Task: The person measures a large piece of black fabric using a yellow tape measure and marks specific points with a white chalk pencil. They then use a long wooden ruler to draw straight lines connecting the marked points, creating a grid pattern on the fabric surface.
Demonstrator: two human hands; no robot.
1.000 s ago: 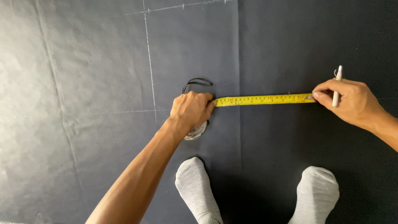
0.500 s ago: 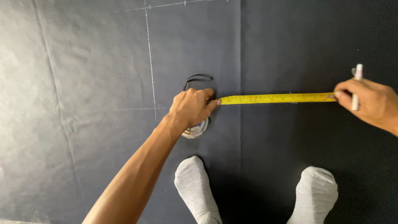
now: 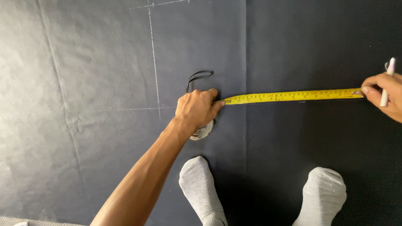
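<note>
We see the left hand (image 3: 194, 109) closed over a round silver tape-measure case (image 3: 203, 132), pinning it to the dark fabric sheet (image 3: 104, 62) on the floor. The yellow steel blade (image 3: 293, 96) runs right to the right hand (image 3: 383, 94), whose fingers pinch its end and, apparently, a white marking pen (image 3: 387, 79). We judge a taut, flat blade, square to the chalk lines (image 3: 154, 62), best.

Yellow tape measure (image 3: 293, 96) stretched flat across dark fabric; round case (image 3: 202, 132) under left hand (image 3: 196, 109); white marker (image 3: 387, 82) upright in right hand (image 3: 387, 94)
</note>
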